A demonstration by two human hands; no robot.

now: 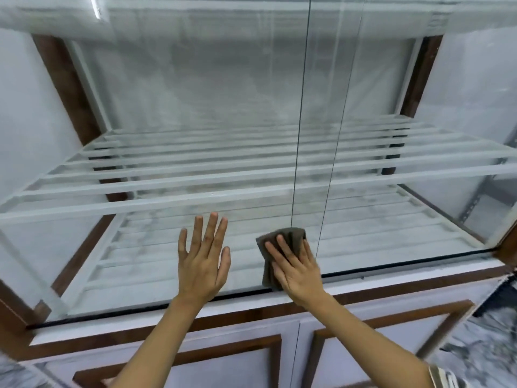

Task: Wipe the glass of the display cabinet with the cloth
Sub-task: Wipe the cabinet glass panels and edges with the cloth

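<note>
The front glass [212, 107] of the display cabinet fills most of the view, hazy and streaked. A dark grey-brown cloth [291, 236] is pressed flat against the lower part of the glass, right beside the vertical seam [300, 130] between two panes. My right hand [296, 268] lies on the cloth with fingers spread, holding it to the glass. My left hand [202, 259] rests flat on the glass to the left of the cloth, fingers apart, holding nothing.
White slatted shelves [223, 175] run across the cabinet inside. Below the glass is a white ledge [251, 303] and white cabinet doors with brown trim [391, 323]. Brown wooden posts [64, 85] frame both sides. Marbled floor [481, 343] shows at lower right.
</note>
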